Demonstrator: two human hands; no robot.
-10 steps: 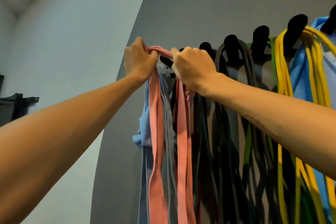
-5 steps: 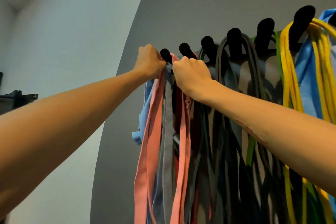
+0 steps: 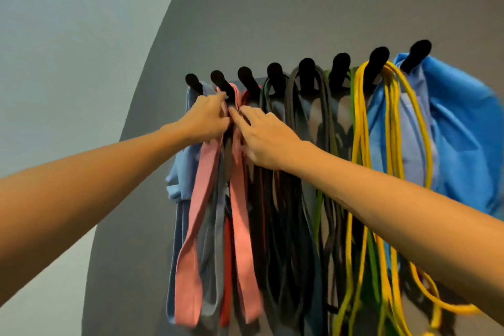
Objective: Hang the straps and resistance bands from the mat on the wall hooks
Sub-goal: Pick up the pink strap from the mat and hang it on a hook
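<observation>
Head view: the pink strap [image 3: 237, 199] hung over the second black hook [image 3: 221, 84] from the left on the grey wall [image 3: 272, 8]. The left hand [image 3: 206, 120] pinched the strap just below that hook. The right hand [image 3: 268, 136], fingers straight and slightly spread, touched the strap beside it. Yellow bands [image 3: 392, 144] hung further right.

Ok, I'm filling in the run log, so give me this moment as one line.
stage: hanging pink strap | hook: second from left, strap looped over | left hand: pinches strap below hook | right hand: fingers extended, touching strap
</observation>
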